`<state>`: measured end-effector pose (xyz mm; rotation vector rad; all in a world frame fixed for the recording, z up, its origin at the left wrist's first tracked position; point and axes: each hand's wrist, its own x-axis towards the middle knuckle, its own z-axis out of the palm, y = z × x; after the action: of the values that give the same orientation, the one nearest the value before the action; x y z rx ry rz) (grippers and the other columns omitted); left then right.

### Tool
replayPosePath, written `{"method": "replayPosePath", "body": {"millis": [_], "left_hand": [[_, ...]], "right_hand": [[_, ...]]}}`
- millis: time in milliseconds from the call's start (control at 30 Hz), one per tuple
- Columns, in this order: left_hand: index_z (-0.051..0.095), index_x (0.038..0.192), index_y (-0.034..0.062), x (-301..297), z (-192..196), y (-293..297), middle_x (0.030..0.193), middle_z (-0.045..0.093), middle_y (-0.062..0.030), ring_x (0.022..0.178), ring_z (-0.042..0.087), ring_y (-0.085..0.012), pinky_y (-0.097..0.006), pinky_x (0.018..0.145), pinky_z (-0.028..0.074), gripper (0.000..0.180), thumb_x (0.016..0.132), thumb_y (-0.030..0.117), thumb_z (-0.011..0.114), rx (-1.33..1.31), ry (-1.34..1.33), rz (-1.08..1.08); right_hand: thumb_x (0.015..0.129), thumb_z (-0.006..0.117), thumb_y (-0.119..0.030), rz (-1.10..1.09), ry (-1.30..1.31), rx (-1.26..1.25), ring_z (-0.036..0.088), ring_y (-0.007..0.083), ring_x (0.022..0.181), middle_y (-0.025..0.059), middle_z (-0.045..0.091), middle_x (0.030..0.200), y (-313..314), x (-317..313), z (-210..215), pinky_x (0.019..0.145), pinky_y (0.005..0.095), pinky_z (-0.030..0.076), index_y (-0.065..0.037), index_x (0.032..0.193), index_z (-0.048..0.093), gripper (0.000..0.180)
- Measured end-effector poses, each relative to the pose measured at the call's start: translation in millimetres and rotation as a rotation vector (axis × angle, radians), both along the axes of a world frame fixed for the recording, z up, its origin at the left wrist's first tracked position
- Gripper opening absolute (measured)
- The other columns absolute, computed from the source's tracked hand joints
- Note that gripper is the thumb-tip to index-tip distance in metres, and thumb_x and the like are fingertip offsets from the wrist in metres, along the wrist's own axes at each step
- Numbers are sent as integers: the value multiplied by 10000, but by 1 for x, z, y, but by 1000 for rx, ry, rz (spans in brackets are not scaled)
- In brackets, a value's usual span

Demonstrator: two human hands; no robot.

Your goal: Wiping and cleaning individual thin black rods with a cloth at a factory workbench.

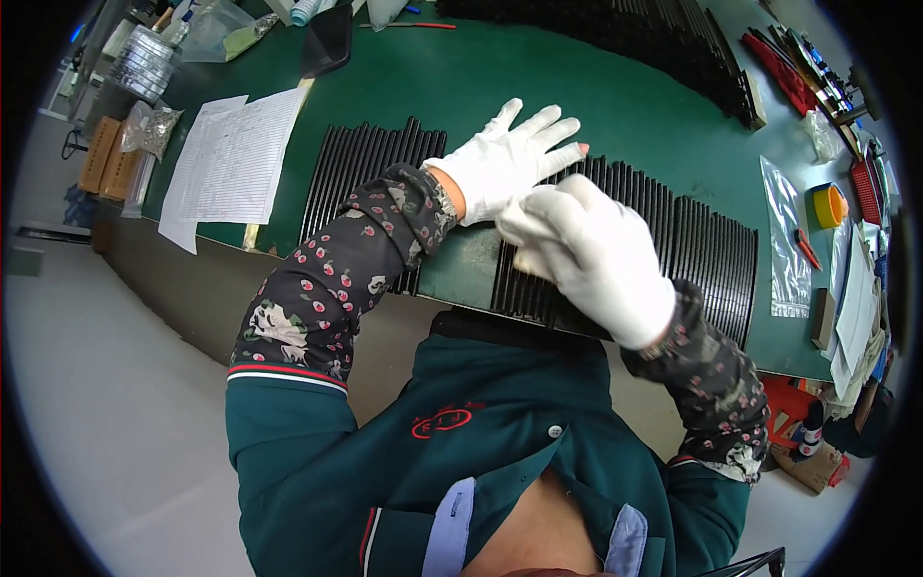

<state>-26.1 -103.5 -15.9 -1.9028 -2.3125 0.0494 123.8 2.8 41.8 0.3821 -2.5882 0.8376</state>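
Note:
My left hand point(495, 165), in a white glove with one bare fingertip, lies palm down with its fingers spread. It rests between two rows of thin black rods, its fingertips by the far ends of the right-hand row point(713, 252). Under my left forearm runs the other row of black rods point(373, 154). Also gloved in white, my right hand point(601, 260) is closed above the right-hand row, close to my left wrist. Its fingers are bunched around something whitish that I cannot make out against the glove. The rods lie side by side, pointing away from me.
The green table point(461, 72) carries printed sheets point(240, 159) and a dark phone point(328, 40) at left. A large bundle of black rods point(663, 43) lies at the back. On the right are a clear plastic bag point(786, 250), a yellow tape roll point(827, 206) and a red basket point(865, 192).

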Motion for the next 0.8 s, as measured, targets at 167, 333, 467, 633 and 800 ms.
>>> {"method": "replayPosePath", "body": {"millis": [167,333,467,633,800], "left_hand": [[328,1454,120,8,18,4,1530,259,-127,1431,210,-303,-556,1139,187,606,944,414,471,-76,-128,43],[339,1447,108,4,12,-1,1526,265,-131,1432,205,-306,-558,1144,175,595,944,396,475,-74,-137,44],[352,1442,108,6,13,4,1516,286,-133,1425,223,-308,-565,1140,175,592,939,391,486,-44,-158,33],[350,1443,107,8,17,-2,1513,294,-136,1424,232,-303,-552,1137,183,605,931,394,497,-39,-161,40],[364,1429,102,5,8,1,1498,314,-148,1415,250,-307,-552,1135,192,616,912,392,529,-7,-134,7]], "right_hand": [[864,566,-202,563,-281,203,636,225,656,63,568,756,-27,36,-23,526,327,514,-116,942,610,124],[833,624,-203,223,98,-8,612,248,587,77,529,684,-14,-9,-14,498,340,505,-98,906,604,129],[887,560,-210,512,-170,129,628,220,611,59,566,718,-27,20,-28,530,323,520,-141,910,610,88],[779,711,-178,319,-9,-153,645,247,672,62,580,754,-4,5,-14,554,330,529,-97,954,602,222],[861,577,-166,421,-269,81,651,245,702,63,580,753,-8,27,-29,565,335,520,-121,917,602,77]]}}
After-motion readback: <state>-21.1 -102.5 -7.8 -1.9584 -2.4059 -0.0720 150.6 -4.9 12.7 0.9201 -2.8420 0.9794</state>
